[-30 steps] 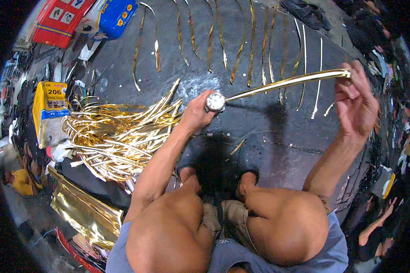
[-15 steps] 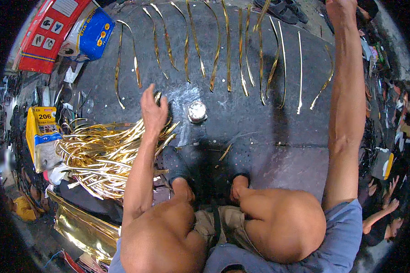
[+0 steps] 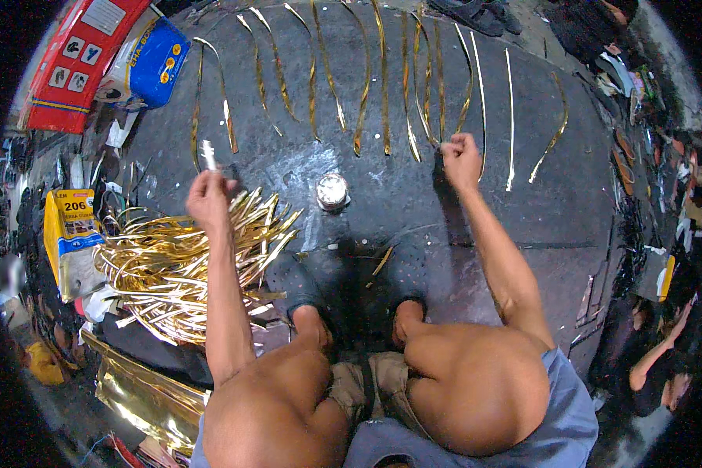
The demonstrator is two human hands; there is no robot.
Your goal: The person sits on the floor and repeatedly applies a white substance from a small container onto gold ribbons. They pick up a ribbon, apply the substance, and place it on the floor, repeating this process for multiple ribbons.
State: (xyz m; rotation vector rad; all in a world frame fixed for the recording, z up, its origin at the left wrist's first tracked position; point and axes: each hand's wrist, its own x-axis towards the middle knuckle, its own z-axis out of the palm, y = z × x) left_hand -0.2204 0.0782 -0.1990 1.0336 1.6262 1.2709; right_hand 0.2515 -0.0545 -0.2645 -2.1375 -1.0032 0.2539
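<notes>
My left hand (image 3: 209, 201) is closed, fingers pinched around a narrow white piece (image 3: 208, 154) that sticks up past the fingertips; its exact kind is too blurred to make out. Just below and beside that hand lies a heap of shiny gold strips (image 3: 164, 269). On the dark mat, my right hand (image 3: 462, 162) is closed with its fingertips at the lower end of a gold strip (image 3: 440, 86). More gold strips (image 3: 384, 86) lie spaced out in a row across the far side. A small round tub (image 3: 332, 192) with whitish contents or top stands between my hands.
At far left stand a red box (image 3: 78, 62) and a blue-and-white box (image 3: 152, 66). A yellow-and-blue package (image 3: 74, 238) is beside the heap, with gold sheet (image 3: 144, 402) below. Dark shoes (image 3: 480, 15) lie at the far edge. Another person's arm (image 3: 659, 351) shows at right.
My right hand has come down from the far right edge to the lower end of a strip in the row. My left hand has moved left and slightly nearer, now showing the white piece.
</notes>
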